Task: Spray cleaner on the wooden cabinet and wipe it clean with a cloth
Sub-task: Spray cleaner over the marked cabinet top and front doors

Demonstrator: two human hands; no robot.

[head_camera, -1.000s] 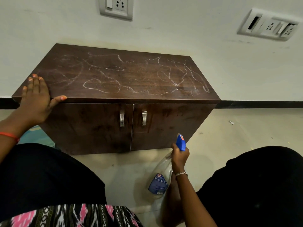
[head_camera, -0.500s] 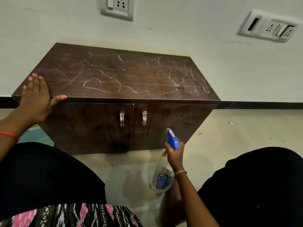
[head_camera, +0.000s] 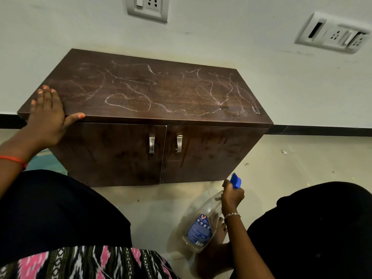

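Spray bottle (head_camera: 203,207): neck and trigger concealed under the fingers (head_camera: 226,186) of the right hand (head_camera: 232,197); label (head_camera: 199,228) print below those fingers too small to read. Teal item (head_camera: 47,165), below the left hand (head_camera: 47,117): mostly hidden by cabinet (head_camera: 112,154) and knee (head_camera: 60,208); identity indeterminate.

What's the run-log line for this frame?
phase: pre-spray | right hand grips spray bottle low near floor | left hand rests on wooden cabinet top edge | chalk scribbles unwiped
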